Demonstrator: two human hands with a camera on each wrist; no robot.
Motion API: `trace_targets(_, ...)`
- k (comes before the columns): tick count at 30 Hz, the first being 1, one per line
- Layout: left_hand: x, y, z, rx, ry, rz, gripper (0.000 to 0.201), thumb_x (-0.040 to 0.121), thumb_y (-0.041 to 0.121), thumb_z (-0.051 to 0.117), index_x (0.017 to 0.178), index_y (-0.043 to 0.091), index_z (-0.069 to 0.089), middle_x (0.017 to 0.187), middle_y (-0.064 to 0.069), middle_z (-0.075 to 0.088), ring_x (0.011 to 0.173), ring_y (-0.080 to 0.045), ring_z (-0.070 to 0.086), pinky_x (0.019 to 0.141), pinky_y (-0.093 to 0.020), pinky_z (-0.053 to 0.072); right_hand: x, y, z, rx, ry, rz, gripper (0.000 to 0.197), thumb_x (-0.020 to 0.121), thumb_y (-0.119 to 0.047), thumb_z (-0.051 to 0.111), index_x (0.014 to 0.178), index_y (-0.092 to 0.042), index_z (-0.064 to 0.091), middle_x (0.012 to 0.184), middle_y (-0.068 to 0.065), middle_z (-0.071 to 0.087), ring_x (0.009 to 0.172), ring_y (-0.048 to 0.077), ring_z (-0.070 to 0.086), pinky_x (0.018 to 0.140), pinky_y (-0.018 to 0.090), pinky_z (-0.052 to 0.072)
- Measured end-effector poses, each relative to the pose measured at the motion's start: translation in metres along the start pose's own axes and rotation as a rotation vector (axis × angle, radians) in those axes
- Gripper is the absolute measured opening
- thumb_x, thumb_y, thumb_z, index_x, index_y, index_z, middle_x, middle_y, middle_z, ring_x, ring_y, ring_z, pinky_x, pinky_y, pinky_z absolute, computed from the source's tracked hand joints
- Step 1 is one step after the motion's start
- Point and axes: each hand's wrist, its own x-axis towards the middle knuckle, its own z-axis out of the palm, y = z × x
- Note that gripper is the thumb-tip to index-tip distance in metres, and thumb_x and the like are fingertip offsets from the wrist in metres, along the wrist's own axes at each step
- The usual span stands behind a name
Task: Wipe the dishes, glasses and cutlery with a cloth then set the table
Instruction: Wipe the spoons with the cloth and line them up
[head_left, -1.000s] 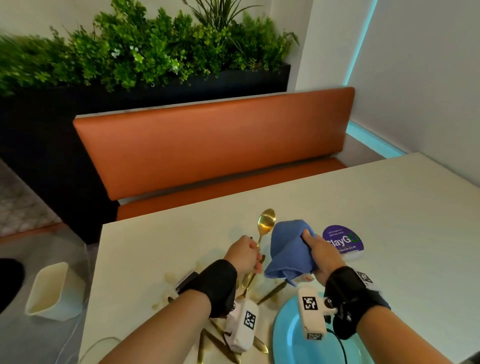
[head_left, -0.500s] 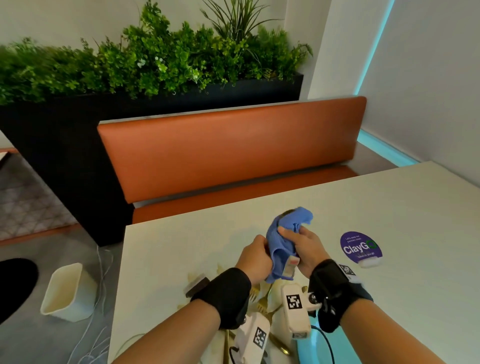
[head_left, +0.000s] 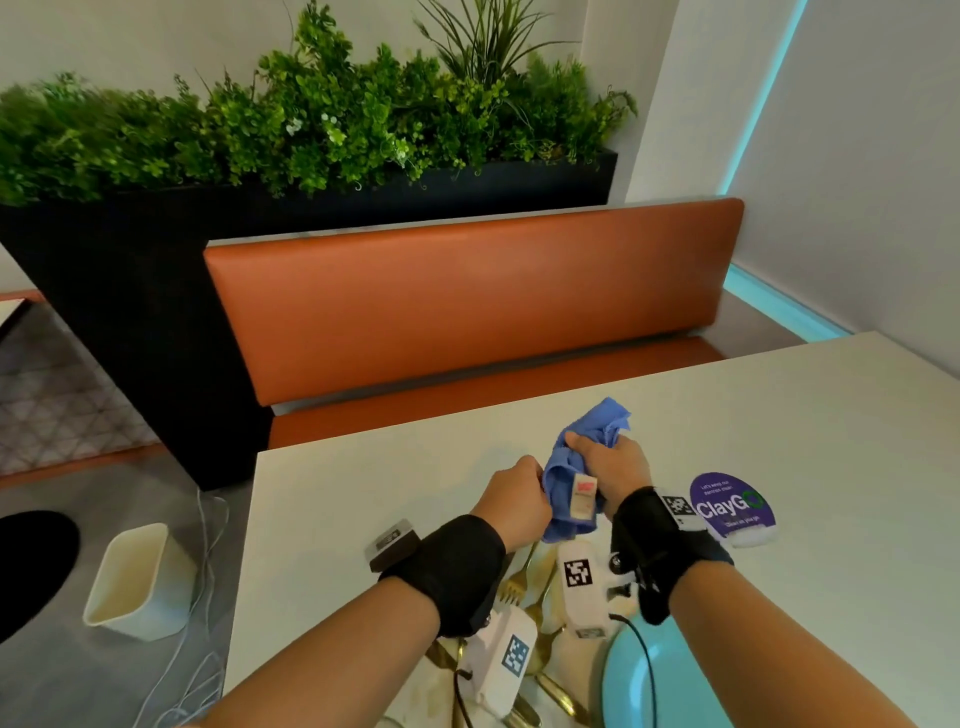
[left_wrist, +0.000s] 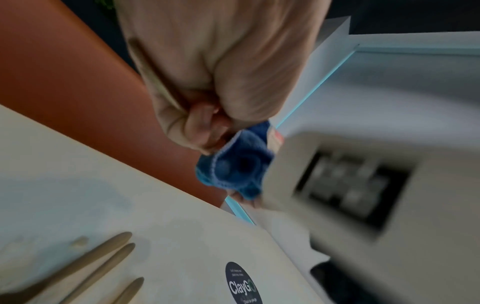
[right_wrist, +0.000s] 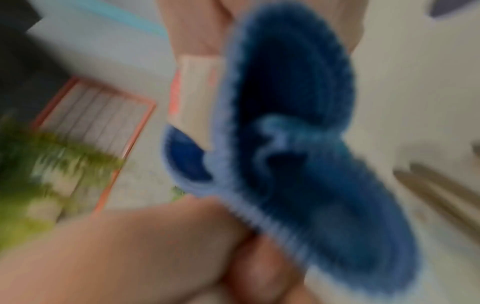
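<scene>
My left hand (head_left: 519, 493) grips the thin handle of a gold spoon (left_wrist: 155, 82) in a fist. The spoon's bowl is hidden inside a blue cloth (head_left: 566, 499) that my right hand (head_left: 608, 462) holds bunched around it, just above the table. The two hands touch at the cloth, and a white care label hangs from its front. The right wrist view shows the cloth (right_wrist: 298, 123) blurred, close to the lens. Several gold cutlery pieces (head_left: 514, 587) lie on the table beneath my wrists. A light blue plate (head_left: 628, 675) sits at the near edge under my right forearm.
The pale table (head_left: 779, 415) carries a purple ClayGo sticker (head_left: 732, 509) to the right of my hands and a small dark box (head_left: 392, 543) to the left. An orange bench (head_left: 467, 301) and a planter stand behind; a white bin (head_left: 140, 582) is on the floor.
The spoon's bowl stood bare beside the cloth a second ago. My right hand brought the cloth over it, and the hands have closed together.
</scene>
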Motion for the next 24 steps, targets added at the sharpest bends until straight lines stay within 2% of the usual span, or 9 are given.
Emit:
trace_targets(2, 0.001, 0.002, -0.001, -0.032, 0.039, -0.010, 0.031, 0.097, 0.020, 0.047, 0.121, 0.001, 0.044, 0.121, -0.020, 0.058, 0.108, -0.033, 0.057, 0.080, -0.029, 0.043, -0.001, 0.001, 0.009, 0.227, -0.123, 0.180, 0.020, 0.084, -0.029, 0.065, 0.077, -0.012, 0.058, 0.088, 0.018, 0.065, 0.084, 0.034, 0.062, 0.081, 0.045, 0.054)
trace_targets(5, 0.000, -0.002, 0.002, -0.066, 0.041, -0.024, 0.030, 0.098, 0.022, 0.044, 0.121, 0.003, 0.045, 0.122, -0.019, 0.058, 0.109, -0.031, 0.058, 0.084, -0.027, 0.044, -0.002, 0.002, 0.010, 0.249, -0.283, 0.290, 0.021, 0.088, -0.029, 0.061, 0.087, -0.007, 0.060, 0.082, 0.015, 0.063, 0.074, 0.030, 0.059, 0.072, 0.040, 0.050)
trace_targets(7, -0.001, -0.007, 0.006, -0.069, 0.012, -0.028, 0.026, 0.100, 0.025, 0.040, 0.116, 0.005, 0.046, 0.121, -0.018, 0.058, 0.108, -0.030, 0.058, 0.080, -0.026, 0.041, 0.003, 0.003, 0.007, 0.198, -0.248, 0.261, 0.017, 0.088, -0.022, 0.062, 0.084, -0.006, 0.059, 0.082, 0.017, 0.062, 0.072, 0.030, 0.059, 0.068, 0.040, 0.051)
trace_targets(10, 0.001, -0.010, 0.005, -0.053, -0.019, -0.030, 0.015, 0.100, 0.024, 0.037, 0.103, 0.011, 0.043, 0.117, -0.019, 0.059, 0.104, -0.033, 0.057, 0.077, -0.030, 0.042, 0.012, -0.001, 0.003, 0.010, -0.099, 0.119, 0.024, 0.081, -0.020, 0.070, 0.067, -0.008, 0.055, 0.078, 0.017, 0.062, 0.078, 0.035, 0.061, 0.079, 0.049, 0.055)
trace_targets(14, 0.004, -0.006, 0.000, -0.032, -0.008, -0.013, 0.028, 0.100, 0.023, 0.039, 0.118, 0.003, 0.046, 0.118, -0.019, 0.058, 0.106, -0.033, 0.057, 0.081, -0.030, 0.044, 0.008, -0.007, 0.008, -0.152, 0.035, -0.002, 0.033, 0.083, -0.035, 0.065, 0.072, -0.008, 0.051, 0.076, 0.015, 0.059, 0.079, 0.034, 0.061, 0.080, 0.044, 0.054)
trace_targets(17, 0.005, -0.005, 0.000, -0.059, 0.034, -0.032, 0.030, 0.097, 0.018, 0.044, 0.123, 0.003, 0.045, 0.123, -0.018, 0.058, 0.110, -0.031, 0.057, 0.089, -0.030, 0.044, -0.003, -0.004, 0.019, 0.218, -0.144, 0.174, 0.030, 0.085, -0.036, 0.063, 0.079, -0.007, 0.056, 0.086, 0.020, 0.063, 0.086, 0.036, 0.063, 0.082, 0.047, 0.053)
trace_targets(20, 0.007, -0.004, -0.001, -0.067, 0.098, -0.032, 0.034, 0.096, 0.014, 0.046, 0.127, 0.002, 0.043, 0.126, -0.018, 0.057, 0.112, -0.030, 0.056, 0.090, -0.028, 0.043, -0.010, -0.005, 0.018, 0.397, -0.346, 0.268, 0.022, 0.091, -0.026, 0.056, 0.096, -0.004, 0.061, 0.086, 0.014, 0.065, 0.078, 0.028, 0.061, 0.069, 0.037, 0.052)
trace_targets(22, 0.005, -0.005, 0.001, -0.053, 0.086, -0.027, 0.033, 0.097, 0.017, 0.045, 0.127, 0.003, 0.043, 0.124, -0.018, 0.057, 0.111, -0.030, 0.057, 0.087, -0.027, 0.043, -0.005, -0.003, 0.013, 0.306, -0.276, 0.196, 0.017, 0.090, -0.019, 0.058, 0.093, -0.002, 0.059, 0.086, 0.017, 0.063, 0.076, 0.029, 0.060, 0.069, 0.040, 0.053)
trace_targets(24, 0.003, -0.004, 0.003, -0.064, 0.051, -0.024, 0.030, 0.098, 0.021, 0.044, 0.123, 0.004, 0.044, 0.121, -0.018, 0.058, 0.107, -0.030, 0.058, 0.080, -0.026, 0.042, 0.002, -0.006, 0.007, 0.167, -0.155, 0.125, 0.018, 0.088, -0.019, 0.062, 0.075, -0.007, 0.057, 0.086, 0.020, 0.062, 0.079, 0.033, 0.060, 0.079, 0.048, 0.052)
